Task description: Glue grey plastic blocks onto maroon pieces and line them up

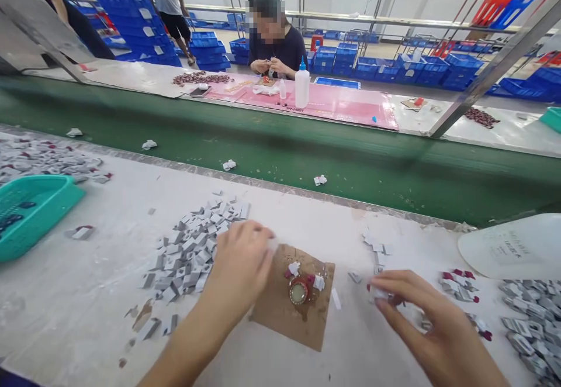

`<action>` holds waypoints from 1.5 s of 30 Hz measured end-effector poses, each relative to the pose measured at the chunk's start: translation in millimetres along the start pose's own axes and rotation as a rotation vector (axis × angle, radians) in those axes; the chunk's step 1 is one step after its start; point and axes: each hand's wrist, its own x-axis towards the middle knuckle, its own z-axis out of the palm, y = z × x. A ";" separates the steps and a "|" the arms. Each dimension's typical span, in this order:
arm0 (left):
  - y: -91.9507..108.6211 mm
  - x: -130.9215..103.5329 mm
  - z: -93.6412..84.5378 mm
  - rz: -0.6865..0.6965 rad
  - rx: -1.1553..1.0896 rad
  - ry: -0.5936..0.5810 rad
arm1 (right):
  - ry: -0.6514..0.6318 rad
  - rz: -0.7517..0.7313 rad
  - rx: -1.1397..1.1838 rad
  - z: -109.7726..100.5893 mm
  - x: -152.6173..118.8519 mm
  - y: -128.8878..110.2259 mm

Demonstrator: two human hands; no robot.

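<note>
Left hand (245, 264): mine, fingers bent down between the heap of grey pieces (188, 252) and the cardboard square (284, 320); blurred, so I cannot tell whether they grip anything. Right hand (423, 311): mine, fingers closed on a small whitish piece (381, 293), right of the cardboard. Red cup of glue (298, 291): one, round, contents uncertain, resting on the cardboard, white-and-magenta bits beside it. Teal basket (41, 214): far left of the desk (350, 346).

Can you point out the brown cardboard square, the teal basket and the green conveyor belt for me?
Brown cardboard square (284, 317): head view, bare lower part.
Teal basket (48, 218): head view, side wall.
Green conveyor belt (272, 147): head view, middle.
</note>
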 end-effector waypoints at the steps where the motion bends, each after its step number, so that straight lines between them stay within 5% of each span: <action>1: -13.6 -13.1 1.4 -0.048 0.104 0.070 | 0.002 -0.017 0.005 11.0 -10.5 1.2; 6: -41.8 -30.6 13.7 -0.172 0.376 0.223 | 0.066 -0.020 0.001 55.9 -40.0 11.0; 12: -36.8 -23.9 16.8 -0.153 0.284 0.224 | 0.125 0.040 -0.011 51.4 -42.8 9.3; 16: -28.6 -33.3 14.6 -0.114 -0.162 0.187 | 0.091 0.170 0.226 50.3 -37.8 -2.4; 22: -5.7 -50.8 12.5 -0.341 -0.940 -0.232 | -0.082 0.422 0.712 65.8 -19.0 -27.8; 28: -2.3 -58.7 13.5 -0.317 -1.189 -0.404 | -0.060 0.134 0.470 78.4 -11.4 -42.3; 33: -3.5 -61.0 15.8 -0.306 -1.277 -0.402 | 0.001 -0.076 0.276 88.8 -6.9 -49.4; 38: -6.2 -60.7 16.8 -0.352 -1.350 -0.276 | -0.054 -0.116 0.204 91.8 -1.7 -52.4; 45: -8.3 -59.5 14.7 -0.343 -1.249 -0.260 | -0.018 -0.025 0.299 86.7 -1.8 -57.5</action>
